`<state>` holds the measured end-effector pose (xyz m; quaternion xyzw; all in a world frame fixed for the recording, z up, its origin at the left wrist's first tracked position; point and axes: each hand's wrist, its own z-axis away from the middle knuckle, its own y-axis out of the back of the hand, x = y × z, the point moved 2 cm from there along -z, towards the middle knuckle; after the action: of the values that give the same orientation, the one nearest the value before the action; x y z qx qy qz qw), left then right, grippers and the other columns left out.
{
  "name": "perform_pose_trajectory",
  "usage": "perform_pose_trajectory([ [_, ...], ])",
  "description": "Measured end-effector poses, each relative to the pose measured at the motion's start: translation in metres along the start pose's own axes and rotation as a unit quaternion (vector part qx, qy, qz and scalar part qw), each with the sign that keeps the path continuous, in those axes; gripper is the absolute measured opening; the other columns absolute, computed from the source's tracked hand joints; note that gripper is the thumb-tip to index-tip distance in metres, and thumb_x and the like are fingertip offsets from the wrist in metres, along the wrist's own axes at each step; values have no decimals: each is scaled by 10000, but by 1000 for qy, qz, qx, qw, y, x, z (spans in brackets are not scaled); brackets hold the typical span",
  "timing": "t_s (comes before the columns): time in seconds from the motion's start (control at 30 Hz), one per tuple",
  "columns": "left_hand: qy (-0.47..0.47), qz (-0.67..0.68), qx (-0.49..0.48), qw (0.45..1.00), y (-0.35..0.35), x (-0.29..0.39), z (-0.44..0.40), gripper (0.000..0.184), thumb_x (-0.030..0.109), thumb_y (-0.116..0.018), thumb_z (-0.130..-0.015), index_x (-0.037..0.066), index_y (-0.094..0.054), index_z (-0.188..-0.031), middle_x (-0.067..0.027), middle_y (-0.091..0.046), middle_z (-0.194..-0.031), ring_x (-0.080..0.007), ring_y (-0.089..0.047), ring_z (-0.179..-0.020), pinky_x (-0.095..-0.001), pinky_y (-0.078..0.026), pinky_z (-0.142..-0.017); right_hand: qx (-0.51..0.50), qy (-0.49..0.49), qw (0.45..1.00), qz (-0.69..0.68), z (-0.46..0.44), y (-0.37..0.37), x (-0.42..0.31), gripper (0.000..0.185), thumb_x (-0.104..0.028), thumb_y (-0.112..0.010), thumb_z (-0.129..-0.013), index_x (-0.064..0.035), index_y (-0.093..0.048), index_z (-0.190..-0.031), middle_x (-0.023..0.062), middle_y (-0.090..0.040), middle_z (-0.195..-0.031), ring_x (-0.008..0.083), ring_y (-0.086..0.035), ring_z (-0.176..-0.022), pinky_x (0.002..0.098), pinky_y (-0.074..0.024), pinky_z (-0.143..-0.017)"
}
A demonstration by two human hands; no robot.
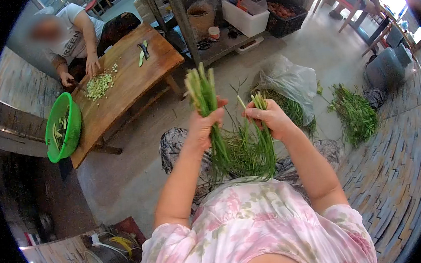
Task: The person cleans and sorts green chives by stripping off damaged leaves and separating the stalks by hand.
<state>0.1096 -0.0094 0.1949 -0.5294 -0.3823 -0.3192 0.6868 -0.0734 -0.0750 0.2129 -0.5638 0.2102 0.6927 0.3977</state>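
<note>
My left hand [205, 127] is wrapped round a thick bunch of long green stalks [203, 90], its pale cut ends pointing up. In my right hand [268, 115] is a smaller bunch of green stalks [266, 144], pinched near its pale ends, with the thin green parts hanging down. The two bunches are apart at the top. Below and between them, over my lap, lie loose thin greens [244, 153]. I cannot make out the exact kind of vegetable.
A pile of greens [353, 114] lies on the floor at right, near a plastic bag [292, 84] of greens. At left, a person [84, 30] cuts at a wooden table [134, 83] holding chopped vegetables [100, 85] and a green basket [76, 128]. A gas cylinder [385, 68] stands far right.
</note>
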Motion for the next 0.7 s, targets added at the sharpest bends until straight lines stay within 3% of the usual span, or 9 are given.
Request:
perform_pose_trajectory([
  [0.1, 19, -40, -38, 998, -23, -6, -4, 343, 59, -691, -732, 36, -539, -1039, -54, -627, -939, -99, -539, -688, -247, -438, -582, -7, -45, 999, 5, 3, -5, 0, 147, -175, -635, -781, -45, -580, -822, 30, -556, -711, 81, -469, -532, 222, -358, -456],
  [0.23, 21, -22, -79, 996, -25, -14, -9, 233, 61, -686, -743, 31, -542, -924, -54, -610, -780, -129, -539, -636, -265, -436, -588, -17, -49, 997, -51, 6, -1, 5, 153, -177, -622, -787, -45, -570, -843, 30, -561, -706, 96, -486, -532, 232, -376, -448],
  [0.33, 13, -49, 6, 999, -11, -11, -11, 200, 64, -676, -756, 28, -528, -887, -58, -592, -734, -136, -535, -607, -266, -437, -577, -1, -57, 989, -135, 11, 5, 5, 159, -191, -622, -792, -50, -578, -850, 25, -563, -688, 97, -491, -525, 232, -379, -443],
  [0.43, -4, -35, 26, 999, 1, -10, -11, 172, 60, -656, -770, 26, -522, -872, -62, -591, -727, -138, -534, -604, -265, -437, -561, -5, -46, 985, -166, 8, 12, 5, 169, -209, -635, -789, -56, -601, -851, 13, -567, -670, 84, -490, -527, 221, -370, -438],
  [0.47, 14, -52, 39, 998, 2, -11, -9, 185, 67, -643, -781, 16, -533, -920, -66, -601, -777, -137, -537, -630, -262, -436, -546, -1, -44, 986, -163, 8, 12, 5, 171, -210, -634, -792, -56, -600, -858, 12, -568, -672, 83, -490, -526, 219, -370, -433],
  [0.57, 98, 5, -43, 994, -15, -11, 6, 259, 60, -633, -785, 4, -537, -1018, -58, -606, -868, -134, -542, -676, -259, -438, -565, -3, -30, 986, -163, 6, 9, 5, 164, -202, -628, -799, -54, -600, -862, 16, -583, -693, 78, -490, -520, 214, -368, -421],
  [0.6, 89, 12, -95, 991, -19, -15, 8, 318, 58, -632, -782, 12, -542, -1083, -39, -596, -936, -129, -542, -708, -253, -436, -596, -4, -24, 986, -165, 6, 8, 5, 158, -197, -626, -801, -53, -601, -861, 19, -589, -702, 76, -490, -518, 212, -368, -418],
  [0.7, 134, 22, -113, 984, -30, -23, 16, 303, 49, -634, -774, 23, -561, -1066, -31, -589, -942, -129, -543, -715, -250, -433, -619, 15, -15, 992, -121, 6, 3, -1, 148, -184, -624, -801, -46, -599, -848, 31, -607, -732, 78, -492, -514, 217, -375, -425],
])
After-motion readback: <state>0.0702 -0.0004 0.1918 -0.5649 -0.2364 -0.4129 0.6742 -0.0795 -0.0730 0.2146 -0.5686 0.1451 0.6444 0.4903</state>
